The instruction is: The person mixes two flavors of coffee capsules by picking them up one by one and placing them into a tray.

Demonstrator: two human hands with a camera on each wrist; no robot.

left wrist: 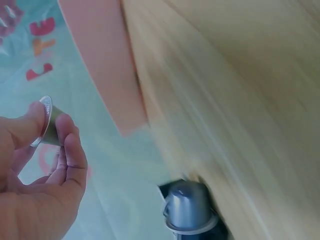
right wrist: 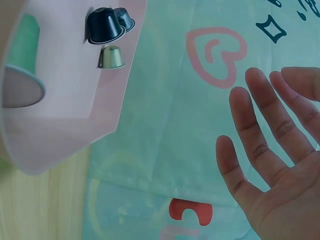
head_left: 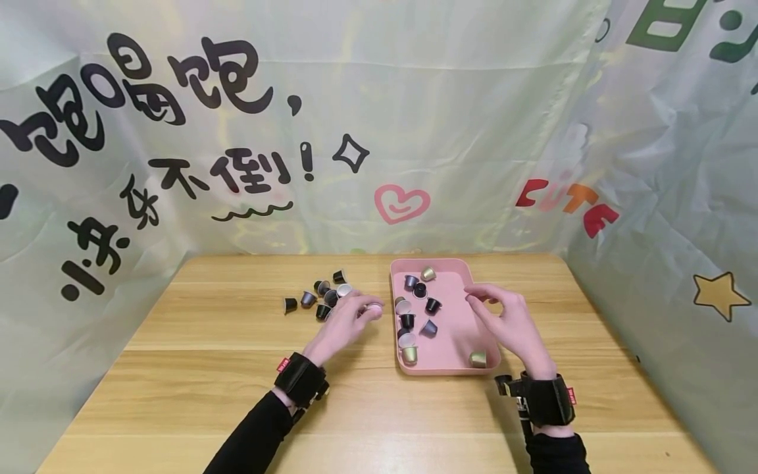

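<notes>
My left hand [head_left: 346, 322] pinches a coffee capsule between thumb and fingers, just left of the pink tray [head_left: 453, 316]. The left wrist view shows this coffee capsule [left wrist: 51, 122] as olive-green with a silver foil lid, tipped on its side. Over the tray's right edge hovers my right hand [head_left: 503, 316], its fingers relaxed and holding nothing. Inside the tray lie several capsules: black, blue-grey and gold, among them a gold capsule [head_left: 478, 359] at the near right corner. Beside the left hand sits a loose group with a black capsule [head_left: 289, 305] at its left end.
The wooden table [head_left: 237, 382] carries both the tray and the loose capsules. A printed cloth [head_left: 331, 85] hangs behind it and along the sides. Each wrist wears a black strap [head_left: 301, 380] with a small camera.
</notes>
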